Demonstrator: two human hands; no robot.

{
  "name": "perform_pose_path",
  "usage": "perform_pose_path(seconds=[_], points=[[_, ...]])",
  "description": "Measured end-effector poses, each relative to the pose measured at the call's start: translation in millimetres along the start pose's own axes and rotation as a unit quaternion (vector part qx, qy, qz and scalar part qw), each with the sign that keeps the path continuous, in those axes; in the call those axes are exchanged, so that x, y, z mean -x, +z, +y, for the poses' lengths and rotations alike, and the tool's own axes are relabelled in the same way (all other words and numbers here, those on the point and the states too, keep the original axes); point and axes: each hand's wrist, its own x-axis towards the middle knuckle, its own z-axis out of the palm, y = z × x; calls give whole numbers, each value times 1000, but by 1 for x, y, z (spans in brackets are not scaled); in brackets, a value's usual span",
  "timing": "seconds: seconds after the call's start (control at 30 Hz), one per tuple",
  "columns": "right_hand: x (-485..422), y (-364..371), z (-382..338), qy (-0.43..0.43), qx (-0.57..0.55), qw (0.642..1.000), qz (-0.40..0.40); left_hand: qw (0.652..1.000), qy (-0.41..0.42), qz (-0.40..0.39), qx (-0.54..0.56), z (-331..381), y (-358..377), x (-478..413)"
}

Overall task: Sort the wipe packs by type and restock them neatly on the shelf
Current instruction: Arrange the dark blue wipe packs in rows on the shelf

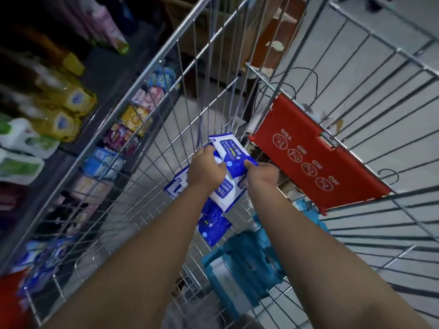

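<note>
**Both hands on a wipe pack in the cart**

At frame centre, the left hand (205, 168) and right hand (261, 174) grip a blue-and-white wipe pack (231, 150) inside the wire cart (152, 71). More packs (213, 224) lie beneath it.

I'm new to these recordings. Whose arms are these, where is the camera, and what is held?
There is no machine here. A person wears one camera on the head, looking down at their own bare arms. They reach into a silver wire shopping cart. The left hand and right hand both have a grip on a stack of blue-and-white plastic wipe packs. Loose packs lie lower in the cart, and teal plastic bags show nearer the camera. A red plastic flap with printed symbols is at right. Stocked shelves stand at left.
</note>
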Motion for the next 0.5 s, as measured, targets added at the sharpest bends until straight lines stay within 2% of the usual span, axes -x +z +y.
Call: perform_pose_path(seconds=[0.1,0.17,0.27,0.33,0.4,0.47,0.5], points=[[2,-11,0,12,36,999,-22,1000,-21,-4,-4,7,3,-2],[8,-16,1,-24,28,999,-38,1000,-25,-10,-10,11,1,2],[22,-18,-4,-74,-5,997,17,1000,-9,-20,-14,13,-7,14],[36,-15,-8,-116,-6,993,-8,1000,-1,-20,-3,14,-18,23],[55,-14,-13,-155,-34,985,-69,1000,0,-19,4,16,-35,31],[67,-11,-18,-178,-40,980,-83,1000,1,-26,10,22,-59,34],[71,-11,-21,-163,-38,983,-75,999,0,-39,15,25,-71,35]])
